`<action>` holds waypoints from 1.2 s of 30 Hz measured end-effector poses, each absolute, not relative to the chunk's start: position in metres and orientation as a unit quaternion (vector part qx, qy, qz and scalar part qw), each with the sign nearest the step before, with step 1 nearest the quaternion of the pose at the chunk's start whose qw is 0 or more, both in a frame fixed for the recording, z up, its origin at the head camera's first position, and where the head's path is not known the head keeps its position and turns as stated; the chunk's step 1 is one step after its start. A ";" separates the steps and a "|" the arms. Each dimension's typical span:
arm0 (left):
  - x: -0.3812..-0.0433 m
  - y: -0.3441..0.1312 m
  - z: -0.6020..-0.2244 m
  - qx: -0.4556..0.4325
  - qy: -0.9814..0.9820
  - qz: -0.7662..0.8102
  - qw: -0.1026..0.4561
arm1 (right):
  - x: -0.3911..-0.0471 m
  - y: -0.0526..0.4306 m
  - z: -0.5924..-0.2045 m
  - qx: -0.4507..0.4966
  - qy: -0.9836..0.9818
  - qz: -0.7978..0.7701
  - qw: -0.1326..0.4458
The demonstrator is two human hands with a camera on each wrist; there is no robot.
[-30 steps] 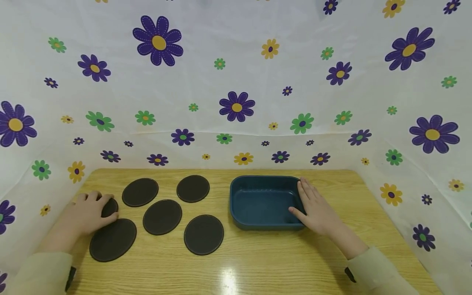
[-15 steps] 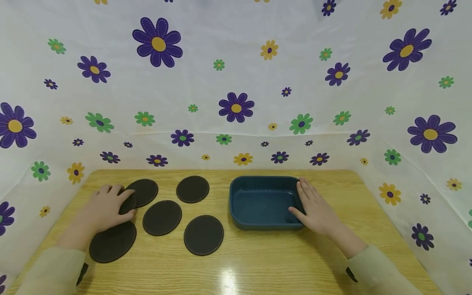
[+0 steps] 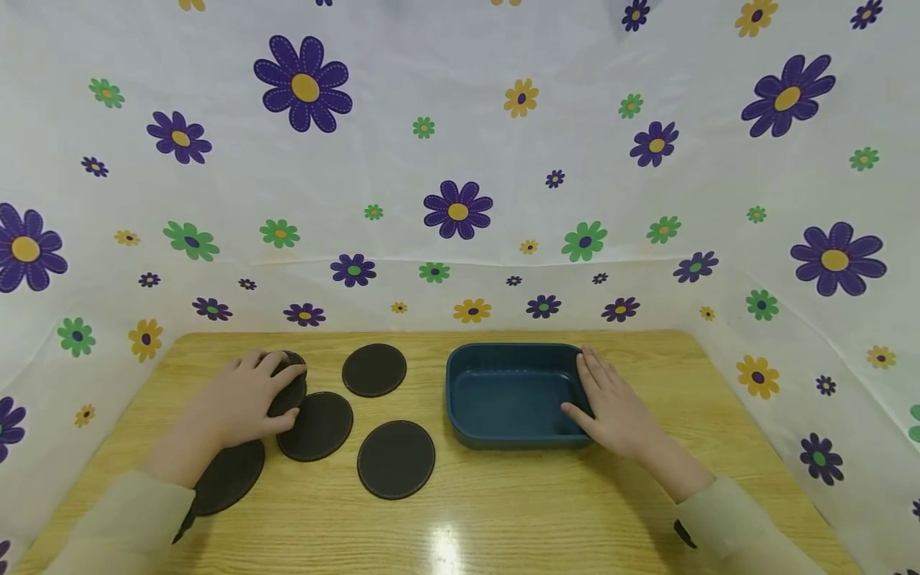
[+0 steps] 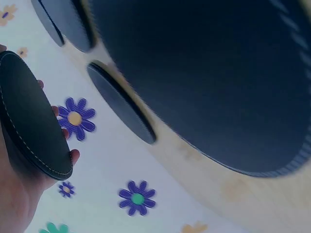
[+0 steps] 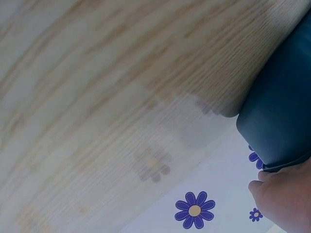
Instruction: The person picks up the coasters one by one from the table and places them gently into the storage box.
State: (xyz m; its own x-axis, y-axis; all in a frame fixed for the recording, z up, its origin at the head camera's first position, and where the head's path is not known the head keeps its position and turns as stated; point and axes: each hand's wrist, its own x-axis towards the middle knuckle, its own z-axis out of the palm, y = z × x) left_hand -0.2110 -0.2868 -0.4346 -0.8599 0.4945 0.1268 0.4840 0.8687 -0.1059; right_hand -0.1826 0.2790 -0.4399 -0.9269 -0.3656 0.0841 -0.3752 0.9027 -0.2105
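Note:
My left hand [image 3: 240, 403] grips a round black coaster [image 4: 34, 114] with pale stitching round its edge, its fingertips showing past the rim in the left wrist view. In the head view this hand is above the back-left coaster, which is mostly hidden. Close by lies the middle coaster [image 3: 316, 427], near the thumb. Partly covered by the forearm is the front-left coaster [image 3: 233, 477]. At the right, my right hand [image 3: 618, 411] rests on the right rim of a dark blue rectangular dish [image 3: 513, 399], fingers fairly straight and thumb over the inside.
Two more black coasters lie left of the dish, a back one [image 3: 374, 370] and a front one [image 3: 396, 460]. All stand on a light wooden table [image 3: 517, 511]. A white flower-printed cloth [image 3: 402, 168] rises behind and at both sides.
My left hand has moved right and slightly back with its coaster, from beside the front-left coaster to over the back-left one. The right hand and the dish have stayed put.

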 end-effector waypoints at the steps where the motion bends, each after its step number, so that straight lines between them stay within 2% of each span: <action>1: -0.211 -0.283 -0.433 -0.259 -0.962 0.035 0.075 | -0.182 0.279 -0.440 0.189 -0.975 0.112 0.021; 16: -0.222 -0.221 -0.417 -0.344 -0.931 0.018 0.121 | -0.185 0.280 -0.441 0.188 -0.977 0.104 0.021; 30: -0.235 -0.159 -0.411 -0.403 -0.905 0.007 0.133 | -0.184 0.280 -0.440 0.189 -0.976 0.109 0.020; 36: -0.235 -0.130 -0.413 -0.422 -0.899 0.015 0.115 | -0.184 0.280 -0.442 0.188 -0.976 0.107 0.021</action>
State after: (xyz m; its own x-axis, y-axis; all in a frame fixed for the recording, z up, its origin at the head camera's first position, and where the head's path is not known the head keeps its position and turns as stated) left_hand -0.2352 -0.1304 -0.4128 -0.6176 0.7619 0.1952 0.7551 0.6438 -0.1236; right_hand -0.1845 0.2804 -0.4418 -0.9286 -0.3619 0.0819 -0.3711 0.9065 -0.2017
